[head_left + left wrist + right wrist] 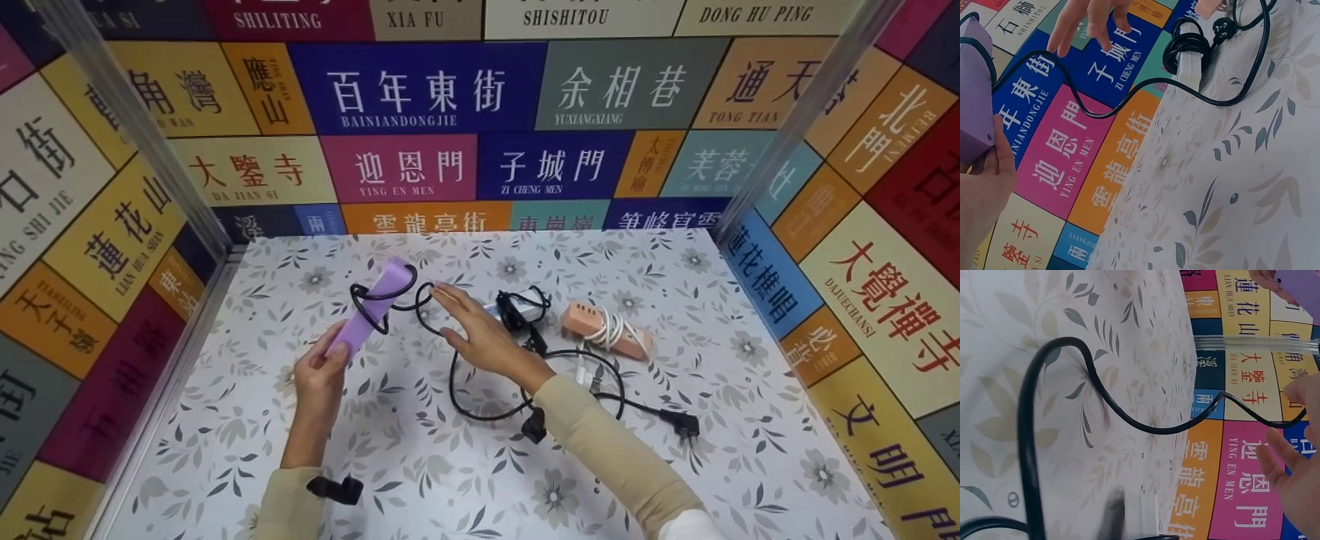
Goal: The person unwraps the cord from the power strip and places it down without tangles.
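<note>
My left hand [321,367] grips the lower end of a long purple power strip [386,283], which is held up at a slant above the table. A black cord [367,306] is wound loosely round its upper half. From there the cord runs right, past my right hand [487,337], whose fingers are spread and fairly straight. In the right wrist view the cord [1157,431] passes by the thumb and fingers of that hand; whether they touch it I cannot tell. Further along, the cord lies in a wide loop, and a black plug [684,424] lies on the table at the right.
Behind my right hand lies a white power strip [1189,73] with its black cord bundled on it. To the right is a pink power strip [589,321] wrapped in white cord. The flower-patterned table [420,480] is bounded by panels of coloured signs [420,86].
</note>
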{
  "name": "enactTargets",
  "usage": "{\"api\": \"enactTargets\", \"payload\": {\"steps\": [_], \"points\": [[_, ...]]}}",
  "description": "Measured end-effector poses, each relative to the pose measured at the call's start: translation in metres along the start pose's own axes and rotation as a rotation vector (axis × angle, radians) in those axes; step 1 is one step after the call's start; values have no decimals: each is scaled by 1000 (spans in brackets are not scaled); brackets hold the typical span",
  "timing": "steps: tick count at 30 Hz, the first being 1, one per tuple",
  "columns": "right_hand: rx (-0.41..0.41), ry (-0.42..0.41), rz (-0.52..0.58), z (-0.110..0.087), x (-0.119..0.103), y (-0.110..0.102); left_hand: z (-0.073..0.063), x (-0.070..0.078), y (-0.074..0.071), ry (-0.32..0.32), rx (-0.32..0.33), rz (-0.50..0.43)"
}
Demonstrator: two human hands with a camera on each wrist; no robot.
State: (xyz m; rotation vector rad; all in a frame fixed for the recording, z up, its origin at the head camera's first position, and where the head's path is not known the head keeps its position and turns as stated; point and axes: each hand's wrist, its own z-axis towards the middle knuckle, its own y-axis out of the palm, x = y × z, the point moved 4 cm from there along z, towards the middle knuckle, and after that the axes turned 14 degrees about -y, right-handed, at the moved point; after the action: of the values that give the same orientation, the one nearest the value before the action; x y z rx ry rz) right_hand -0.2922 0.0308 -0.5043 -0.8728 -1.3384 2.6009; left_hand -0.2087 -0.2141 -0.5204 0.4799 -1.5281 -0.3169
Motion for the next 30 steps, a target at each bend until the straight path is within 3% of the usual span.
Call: {"api": "enactTargets", "payload": {"steps": [7,16,24,30], "points": [[-73,-28,-61,8,-1,6,-1,0,3,-16,14,29],[-14,-39,-66,10,1,2,-1,0,3,-16,21,32],[76,-133,-135,12,2,-8,-1,0,3,17,-66,-40],[102,-150,-123,14,4,-17,-1,-1,5,34,-93,-49]]}}
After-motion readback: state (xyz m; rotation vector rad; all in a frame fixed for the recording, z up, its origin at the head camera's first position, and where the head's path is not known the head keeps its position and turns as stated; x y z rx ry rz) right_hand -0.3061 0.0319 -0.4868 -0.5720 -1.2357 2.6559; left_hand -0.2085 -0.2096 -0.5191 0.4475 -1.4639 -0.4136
